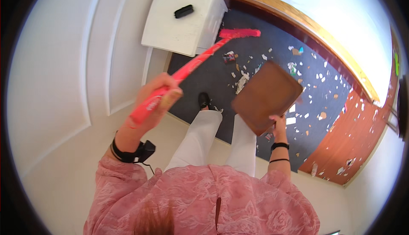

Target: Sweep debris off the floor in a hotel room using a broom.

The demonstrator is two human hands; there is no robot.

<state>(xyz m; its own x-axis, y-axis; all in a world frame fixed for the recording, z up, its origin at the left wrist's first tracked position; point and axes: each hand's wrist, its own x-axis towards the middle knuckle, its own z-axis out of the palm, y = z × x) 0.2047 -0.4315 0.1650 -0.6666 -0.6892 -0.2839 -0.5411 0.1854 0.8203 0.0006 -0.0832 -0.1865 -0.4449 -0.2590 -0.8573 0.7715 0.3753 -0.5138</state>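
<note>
A long-handled broom (197,63) with a red handle slants up and to the right from my left hand (159,99), which is wrapped around its upper end. The pink bristle head (240,33) is at the dark floor beside a white cabinet. My right hand (278,124) grips the near edge of a flat brown rectangular board or tray (268,97), its material unclear, held above the floor. Scraps of paper (242,82) and other small litter (321,76) lie scattered on the dark floor, partly hidden behind the brown piece.
The white cabinet (175,30) stands at the upper left with a black case (184,11) on top. A wooden ledge (300,13) curves along the far side. Reddish-brown flooring (348,139) with more scraps lies at the right. A panelled white wall (64,59) rises at left.
</note>
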